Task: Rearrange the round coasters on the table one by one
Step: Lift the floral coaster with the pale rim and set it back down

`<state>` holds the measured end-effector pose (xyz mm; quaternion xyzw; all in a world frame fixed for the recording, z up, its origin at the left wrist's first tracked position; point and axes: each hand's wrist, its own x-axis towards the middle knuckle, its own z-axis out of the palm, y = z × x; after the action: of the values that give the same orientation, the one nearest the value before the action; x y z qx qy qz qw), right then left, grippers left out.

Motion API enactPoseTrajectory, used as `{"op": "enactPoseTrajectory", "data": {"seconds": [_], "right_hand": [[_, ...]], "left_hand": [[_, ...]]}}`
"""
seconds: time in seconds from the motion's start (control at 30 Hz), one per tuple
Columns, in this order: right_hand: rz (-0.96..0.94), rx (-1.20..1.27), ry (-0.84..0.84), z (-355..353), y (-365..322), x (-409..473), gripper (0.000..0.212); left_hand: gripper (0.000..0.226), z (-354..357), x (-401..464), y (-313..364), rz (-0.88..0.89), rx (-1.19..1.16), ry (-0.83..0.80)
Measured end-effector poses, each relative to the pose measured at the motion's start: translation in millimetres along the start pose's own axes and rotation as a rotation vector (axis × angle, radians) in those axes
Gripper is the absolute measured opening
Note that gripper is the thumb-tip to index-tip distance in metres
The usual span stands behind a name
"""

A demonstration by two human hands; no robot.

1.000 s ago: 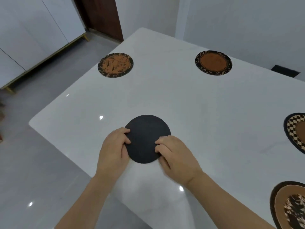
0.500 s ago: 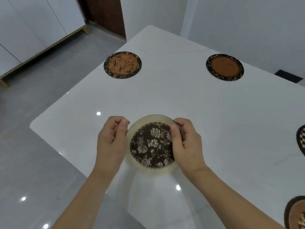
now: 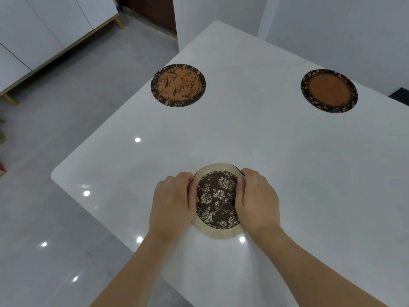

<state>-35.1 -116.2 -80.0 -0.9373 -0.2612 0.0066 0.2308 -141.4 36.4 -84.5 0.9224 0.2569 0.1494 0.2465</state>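
Head view: floral coaster (image 3: 218, 201) now lower, both hands' grip unchanged

I count three round coasters on one white table (image 3: 276, 165). One is the tan-rimmed floral coaster (image 3: 218, 199) at lower centre of the frame. One is the orange coaster with dark branches (image 3: 178, 84) at upper centre-left. One is the plain orange coaster with a dark leafy border (image 3: 329, 90) at upper right. My two hands are in view: my left hand (image 3: 171, 204) and my right hand (image 3: 257, 199).
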Motion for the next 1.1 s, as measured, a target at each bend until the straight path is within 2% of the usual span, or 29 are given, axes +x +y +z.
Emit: {"op": "enactPoseTrajectory", "data": {"seconds": [0.23, 0.3, 0.47, 0.53, 0.77, 0.93, 1.1], "right_hand": [[-0.01, -0.017, 0.0, 3, 1, 2, 0.02], [-0.024, -0.017, 0.023, 5, 3, 2, 0.02], [-0.007, -0.005, 0.039, 4, 6, -1, 0.026], [0.016, 0.028, 0.029, 0, 10, -8, 0.028], [0.147, 0.03, 0.091, -42, 83, -11, 0.032], [0.102, -0.019, 0.164, -31, 98, -12, 0.03], [0.127, 0.066, 0.188, -33, 99, -15, 0.032]], "left_hand": [[0.017, 1, 0, 2, 0.03, 0.072, 0.046], [0.014, 3, -1, 1, 0.018, 0.083, 0.029], [0.028, -1, 0, 4, 0.02, 0.128, -0.062], [0.026, 1, -3, 8, -0.025, 0.1, -0.051], [0.022, 40, -13, 69, 0.057, 0.024, -0.131], [0.023, 58, -21, 86, 0.023, 0.138, 0.019], [0.026, 58, -20, 88, -0.013, 0.122, 0.036]]}}
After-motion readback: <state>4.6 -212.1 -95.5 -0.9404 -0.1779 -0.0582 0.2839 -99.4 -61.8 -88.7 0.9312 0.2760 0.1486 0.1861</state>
